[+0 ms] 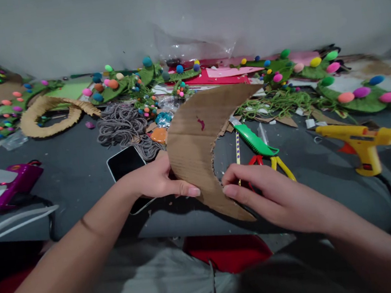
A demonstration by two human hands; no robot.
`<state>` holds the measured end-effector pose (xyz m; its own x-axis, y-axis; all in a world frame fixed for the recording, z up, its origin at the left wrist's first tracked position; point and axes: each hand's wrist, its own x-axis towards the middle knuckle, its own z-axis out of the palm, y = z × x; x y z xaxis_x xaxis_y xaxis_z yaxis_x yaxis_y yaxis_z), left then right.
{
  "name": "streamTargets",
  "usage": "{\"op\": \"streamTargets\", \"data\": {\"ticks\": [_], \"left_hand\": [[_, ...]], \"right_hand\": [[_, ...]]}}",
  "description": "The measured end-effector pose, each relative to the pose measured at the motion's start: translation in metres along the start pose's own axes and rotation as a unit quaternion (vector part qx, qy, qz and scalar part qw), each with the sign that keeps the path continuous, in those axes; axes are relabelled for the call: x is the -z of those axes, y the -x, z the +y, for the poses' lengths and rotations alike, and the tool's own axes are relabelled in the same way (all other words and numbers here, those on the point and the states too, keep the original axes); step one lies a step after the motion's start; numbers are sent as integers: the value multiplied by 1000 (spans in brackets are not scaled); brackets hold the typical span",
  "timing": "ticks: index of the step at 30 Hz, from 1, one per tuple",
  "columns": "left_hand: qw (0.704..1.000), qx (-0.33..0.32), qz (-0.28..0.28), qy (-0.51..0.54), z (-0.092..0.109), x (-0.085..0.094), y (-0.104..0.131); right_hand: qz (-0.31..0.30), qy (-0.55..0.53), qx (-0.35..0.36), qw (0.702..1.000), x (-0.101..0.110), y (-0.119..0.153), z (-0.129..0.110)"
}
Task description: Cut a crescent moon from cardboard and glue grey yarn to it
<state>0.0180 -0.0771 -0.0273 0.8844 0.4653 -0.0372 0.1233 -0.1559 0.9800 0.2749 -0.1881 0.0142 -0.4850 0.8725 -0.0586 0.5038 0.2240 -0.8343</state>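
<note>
A brown cardboard crescent [191, 142] with a small dark red mark stands tilted over the table's front part, its tips pointing right. My left hand [166, 181] grips its outer curve, thumb on the face and the other fingers hidden behind. My right hand [261, 193] pinches the rough inner edge near the lower tip between thumb and index finger. Behind my left hand lies a smartphone [126, 162], partly covered by my wrist. Just beyond my right hand are a green box cutter [255, 140] and a tool with yellow and red handles [282, 168].
A yellow glue gun [362, 140] with a black cord lies at right. Purple devices [25, 181] sit at the sides. Grey yarn [121, 124], a paper-wrapped ring [49, 117], green strands [276, 103] and leaf pieces with coloured balls [356, 96] line the back, before a wall.
</note>
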Motion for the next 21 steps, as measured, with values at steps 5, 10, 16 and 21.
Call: {"op": "streamTargets", "data": {"ticks": [5,10,16,21], "left_hand": [[1000,20,-23,2,1,-2,-1],[997,53,-25,45,1,-3,2],[994,65,-17,87,3,3,5],[993,60,0,103,9,1,3]], "right_hand": [[-6,-77,31,997,-15,-2,12],[35,-106,67,992,-19,0,14],[185,-13,19,983,12,5,15],[149,64,-3,987,21,4,21]]}}
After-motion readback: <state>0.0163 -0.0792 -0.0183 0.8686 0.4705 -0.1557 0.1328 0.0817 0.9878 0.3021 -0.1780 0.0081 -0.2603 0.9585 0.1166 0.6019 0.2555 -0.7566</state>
